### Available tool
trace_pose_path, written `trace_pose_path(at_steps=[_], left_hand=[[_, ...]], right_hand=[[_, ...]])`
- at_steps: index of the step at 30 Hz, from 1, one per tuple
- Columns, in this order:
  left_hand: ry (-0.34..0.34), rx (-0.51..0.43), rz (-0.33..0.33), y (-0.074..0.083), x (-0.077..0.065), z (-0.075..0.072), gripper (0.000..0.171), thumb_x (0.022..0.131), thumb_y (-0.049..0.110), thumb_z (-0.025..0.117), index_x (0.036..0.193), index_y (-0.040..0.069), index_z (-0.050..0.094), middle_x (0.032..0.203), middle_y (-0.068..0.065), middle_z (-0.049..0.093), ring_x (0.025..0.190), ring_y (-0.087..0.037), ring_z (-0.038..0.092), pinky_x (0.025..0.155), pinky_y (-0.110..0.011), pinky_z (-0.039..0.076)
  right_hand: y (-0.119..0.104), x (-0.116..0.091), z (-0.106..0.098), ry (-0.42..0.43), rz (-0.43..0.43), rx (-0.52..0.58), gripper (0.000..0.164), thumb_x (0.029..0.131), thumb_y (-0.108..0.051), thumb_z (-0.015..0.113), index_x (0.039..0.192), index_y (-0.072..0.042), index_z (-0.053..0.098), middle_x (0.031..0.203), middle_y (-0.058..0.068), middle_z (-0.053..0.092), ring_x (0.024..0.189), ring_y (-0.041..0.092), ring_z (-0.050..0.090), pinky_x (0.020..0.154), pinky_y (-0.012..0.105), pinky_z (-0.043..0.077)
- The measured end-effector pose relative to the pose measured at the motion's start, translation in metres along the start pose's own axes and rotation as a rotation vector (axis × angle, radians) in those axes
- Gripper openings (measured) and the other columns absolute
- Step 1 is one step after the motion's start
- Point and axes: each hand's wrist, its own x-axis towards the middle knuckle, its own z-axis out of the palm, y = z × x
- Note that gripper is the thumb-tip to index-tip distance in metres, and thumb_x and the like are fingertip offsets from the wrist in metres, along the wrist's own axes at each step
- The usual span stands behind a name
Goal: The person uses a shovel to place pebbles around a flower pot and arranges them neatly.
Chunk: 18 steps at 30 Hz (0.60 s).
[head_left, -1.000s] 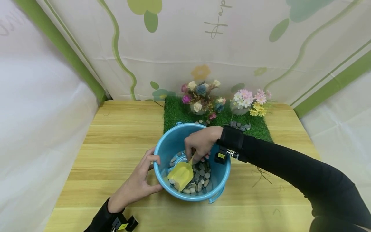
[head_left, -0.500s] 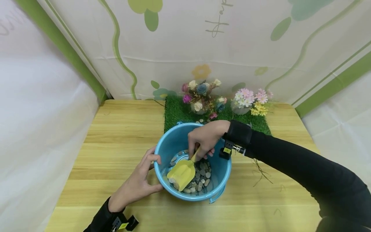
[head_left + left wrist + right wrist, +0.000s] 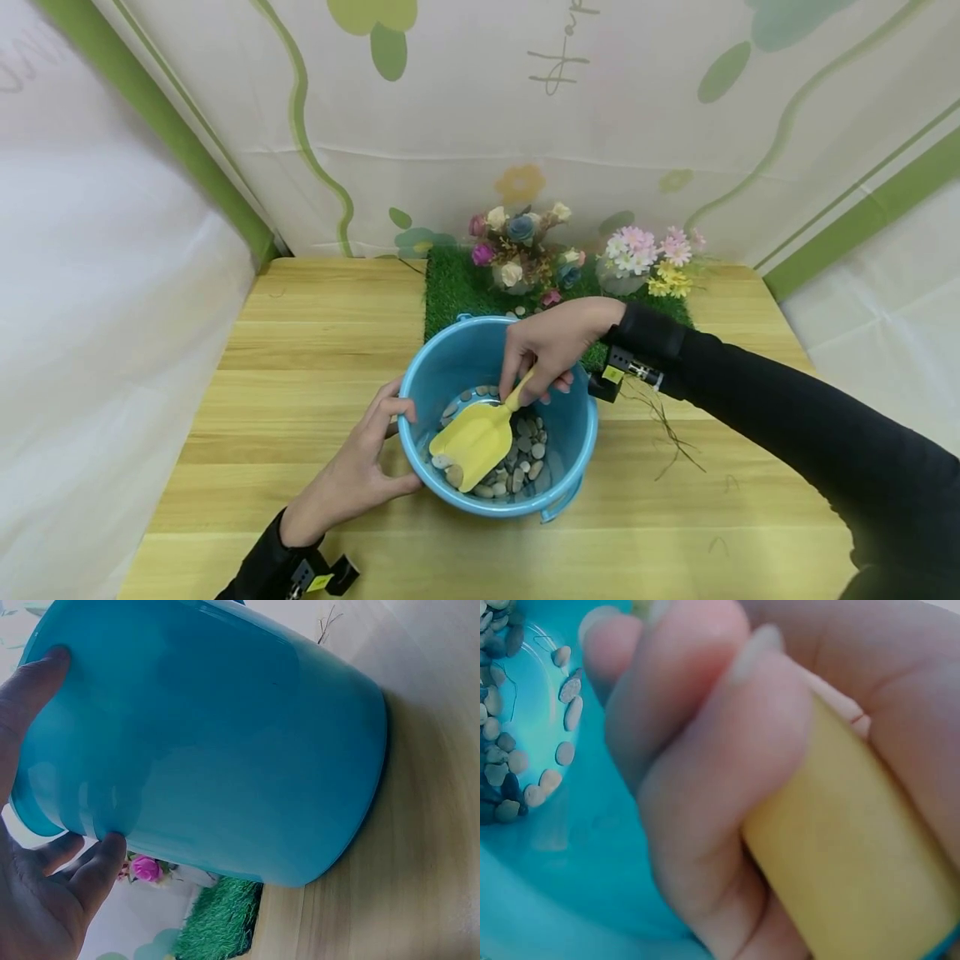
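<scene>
A blue bucket (image 3: 420, 367) stands upright on the table, with grey and tan pebbles (image 3: 525, 450) over its bottom. My left hand (image 3: 365, 450) grips its left side, fingers at the rim and thumb against the outer wall. In the left wrist view the bucket's smooth wall (image 3: 225, 742) fills most of the picture. Inside the bucket, my right hand (image 3: 551, 346) holds a yellow toy shovel (image 3: 476, 437) by its handle (image 3: 855, 847), fingers curled round it. The shovel's blade tilts down to the left, with a few pebbles (image 3: 452, 473) at its tip.
Behind the bucket lies a green turf mat (image 3: 450, 287). On it stand a pot of mixed roses (image 3: 517, 242) and a pot of pink and yellow flowers (image 3: 633, 254). Thin dry stems (image 3: 667, 429) lie on the wooden table (image 3: 315, 333) at the right. A printed curtain hangs behind.
My right hand has moved up and to the right, drawing the shovel's handle with it. The blade now lies flatter and shows more fully. My left hand and the bucket stay in place.
</scene>
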Motion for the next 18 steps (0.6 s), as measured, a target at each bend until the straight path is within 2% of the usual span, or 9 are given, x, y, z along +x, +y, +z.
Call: trace_pose_path(at_steps=[5, 12, 18], left_hand=[[0.000, -0.001, 0.000, 0.000, 0.000, 0.000, 0.062, 0.080, 0.011, 0.088, 0.117, 0.014, 0.038, 0.157, -0.016, 0.028, 0.136, -0.046, 0.038, 0.092, -0.055, 0.055], [0.007, -0.004, 0.000, 0.001, 0.000, 0.000, 0.063, 0.078, 0.009, 0.089, 0.117, 0.013, 0.039, 0.157, -0.015, 0.028, 0.135, -0.045, 0.039, 0.091, -0.055, 0.055], [0.010, -0.006, -0.004, 0.003, 0.000, 0.000, 0.063, 0.077, 0.005, 0.089, 0.116, 0.013, 0.040, 0.158, -0.015, 0.028, 0.136, -0.044, 0.039, 0.092, -0.055, 0.055]], right_hand=[[0.004, -0.009, 0.001, 0.015, -0.029, 0.022, 0.027, 0.103, -0.012, 0.061, 0.128, -0.007, 0.070, 0.086, 0.010, 0.074, 0.055, 0.017, 0.060, 0.053, 0.028, 0.055], [0.008, -0.025, 0.001, 0.042, -0.095, 0.050, 0.029, 0.104, -0.013, 0.059, 0.132, -0.007, 0.067, 0.090, 0.011, 0.074, 0.053, 0.029, 0.057, 0.053, 0.030, 0.054], [0.012, -0.040, 0.002, 0.069, -0.162, 0.058, 0.030, 0.105, -0.009, 0.057, 0.134, -0.007, 0.066, 0.090, 0.015, 0.072, 0.053, 0.030, 0.054, 0.052, 0.033, 0.053]])
